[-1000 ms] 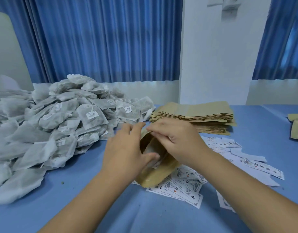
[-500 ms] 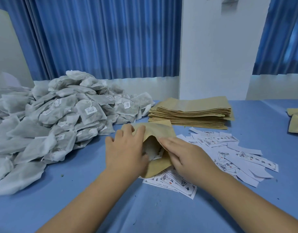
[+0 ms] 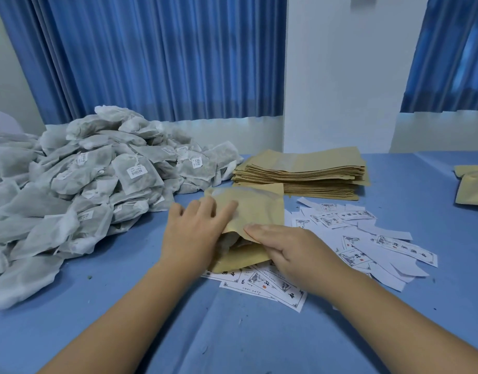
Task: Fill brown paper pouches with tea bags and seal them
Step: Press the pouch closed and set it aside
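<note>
**Open cloth in front, heap and stack closing the left and far sides**

The near part of the blue table (image 3: 232, 341) is left bare, and room to pass is found there between and beside the two forearms. The left side is taken up by a tall heap of tea bags (image 3: 84, 184), which comes near the left hand (image 3: 192, 236); only a narrow strip of cloth is left between them. Behind the brown pouch (image 3: 262, 211) the way is barred by a stack of flat pouches (image 3: 308, 171), set just beside the heap. To the right the cloth is strewn with loose paper labels (image 3: 367, 238), low and flat, some of them lying under the pouch and the right hand (image 3: 294, 252). Past the labels a bare stretch is seen, ended by another pouch (image 3: 472, 187) at the right edge.
</note>
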`<state>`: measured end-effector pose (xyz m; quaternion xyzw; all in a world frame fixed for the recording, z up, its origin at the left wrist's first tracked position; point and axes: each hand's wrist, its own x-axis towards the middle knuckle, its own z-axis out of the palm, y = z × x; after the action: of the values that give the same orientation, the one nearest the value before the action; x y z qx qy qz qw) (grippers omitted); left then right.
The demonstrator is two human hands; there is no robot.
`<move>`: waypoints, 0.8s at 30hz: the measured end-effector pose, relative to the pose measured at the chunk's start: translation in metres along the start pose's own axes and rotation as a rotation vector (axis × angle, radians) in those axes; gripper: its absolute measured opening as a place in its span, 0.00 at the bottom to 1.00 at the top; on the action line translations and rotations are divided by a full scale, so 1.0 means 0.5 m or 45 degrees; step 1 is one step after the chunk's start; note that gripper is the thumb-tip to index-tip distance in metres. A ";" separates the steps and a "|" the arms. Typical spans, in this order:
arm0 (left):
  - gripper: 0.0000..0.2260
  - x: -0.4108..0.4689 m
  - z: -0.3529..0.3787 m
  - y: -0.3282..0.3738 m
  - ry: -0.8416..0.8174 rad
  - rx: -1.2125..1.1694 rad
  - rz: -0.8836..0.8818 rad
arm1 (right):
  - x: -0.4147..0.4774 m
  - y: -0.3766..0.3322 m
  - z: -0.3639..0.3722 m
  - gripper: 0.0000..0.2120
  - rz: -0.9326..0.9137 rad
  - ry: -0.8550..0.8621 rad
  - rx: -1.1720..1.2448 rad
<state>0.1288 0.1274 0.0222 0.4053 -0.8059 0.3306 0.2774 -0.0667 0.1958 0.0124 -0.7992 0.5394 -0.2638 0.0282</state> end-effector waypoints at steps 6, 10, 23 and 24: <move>0.11 0.001 -0.005 0.008 -0.096 -0.069 0.251 | -0.004 0.005 -0.001 0.21 0.011 -0.171 -0.084; 0.07 0.021 -0.007 0.020 -0.087 0.166 0.179 | -0.003 0.000 -0.003 0.21 0.006 -0.146 -0.010; 0.19 -0.031 0.014 -0.025 -0.333 -0.349 0.382 | -0.009 0.008 -0.002 0.19 0.073 -0.382 -0.098; 0.19 -0.041 0.016 -0.031 -0.340 -0.444 0.386 | -0.009 0.009 -0.001 0.19 0.079 -0.403 -0.108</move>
<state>0.1510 0.1241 0.0074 0.2660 -0.9317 0.1681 0.1815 -0.0722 0.1980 0.0095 -0.8142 0.5632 -0.1105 0.0872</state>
